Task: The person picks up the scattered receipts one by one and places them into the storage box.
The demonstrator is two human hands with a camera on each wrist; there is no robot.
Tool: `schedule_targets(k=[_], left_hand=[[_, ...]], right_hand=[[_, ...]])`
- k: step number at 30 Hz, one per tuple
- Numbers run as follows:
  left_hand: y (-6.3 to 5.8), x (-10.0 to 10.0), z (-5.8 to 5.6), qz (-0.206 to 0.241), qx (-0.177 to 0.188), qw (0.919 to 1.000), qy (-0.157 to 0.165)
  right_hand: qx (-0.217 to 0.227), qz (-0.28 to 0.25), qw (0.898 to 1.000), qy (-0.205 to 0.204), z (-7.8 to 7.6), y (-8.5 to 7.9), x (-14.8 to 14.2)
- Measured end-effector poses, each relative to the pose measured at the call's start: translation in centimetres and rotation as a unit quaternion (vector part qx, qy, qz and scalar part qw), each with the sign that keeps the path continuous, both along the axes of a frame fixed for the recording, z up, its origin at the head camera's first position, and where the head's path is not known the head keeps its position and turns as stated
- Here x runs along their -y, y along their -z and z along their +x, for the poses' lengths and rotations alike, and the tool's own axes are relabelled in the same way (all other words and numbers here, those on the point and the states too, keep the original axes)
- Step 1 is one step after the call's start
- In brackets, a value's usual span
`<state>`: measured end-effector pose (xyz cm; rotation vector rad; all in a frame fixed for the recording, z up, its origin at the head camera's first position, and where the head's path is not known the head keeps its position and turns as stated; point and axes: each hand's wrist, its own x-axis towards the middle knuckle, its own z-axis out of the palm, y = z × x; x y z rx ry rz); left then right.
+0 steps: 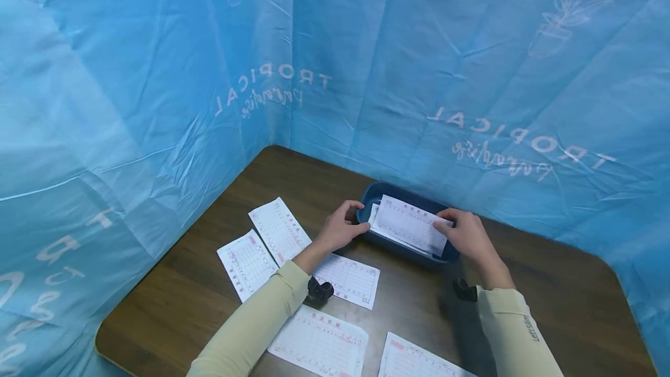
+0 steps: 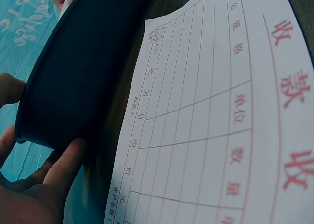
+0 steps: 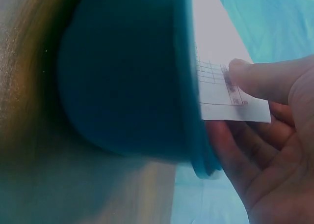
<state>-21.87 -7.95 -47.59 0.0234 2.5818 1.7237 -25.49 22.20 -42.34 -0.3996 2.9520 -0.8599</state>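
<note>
A dark blue oblong plastic bin (image 1: 399, 247) stands near the back of the table. My left hand (image 1: 337, 228) grips its left end; in the left wrist view, fingertips (image 2: 73, 153) touch the outer wall. My right hand (image 1: 468, 237) pinches the right end of a printed receipt slip (image 1: 410, 223) lying over the bin's opening. The right wrist view has the thumb (image 3: 255, 79) on top of this slip and the fingers underneath, beside the rim. Another slip's edge shows under its left side. How many lie inside is hidden.
Several more receipt slips lie on the brown wooden table (image 1: 555, 290): two at the left (image 1: 280, 228), one partly under the left forearm (image 1: 349, 278), two nearer the front (image 1: 324, 339). Blue printed curtains (image 1: 366, 74) hang behind the table and along its left side.
</note>
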Motion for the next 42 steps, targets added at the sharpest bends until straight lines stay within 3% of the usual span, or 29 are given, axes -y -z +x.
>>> schedule_targets(k=[16,24,33,36,42], left_hand=[[0.0,0.1,0.0,0.009,0.006,0.9999,-0.001],[-0.6,0.0,-0.1,0.012,0.009,0.9999,0.005],[0.4,-0.3,0.2,0.006,0.019,0.9998,-0.007],[0.0,0.1,-0.1,0.012,0.007,0.9999,-0.008],[0.0,0.2,-0.3,0.014,0.005,0.9999,-0.001]], right_hand=[[0.047,-0.029,0.998,-0.009,0.3,-0.4,0.2],[0.053,-0.036,0.998,-0.008,0.7,-0.5,-0.1],[0.03,-0.047,0.998,-0.019,1.9,-0.6,-0.6],[0.009,-0.048,0.998,-0.03,2.0,-1.3,-0.4],[-0.022,-0.059,0.997,-0.037,3.9,-2.8,-0.7]])
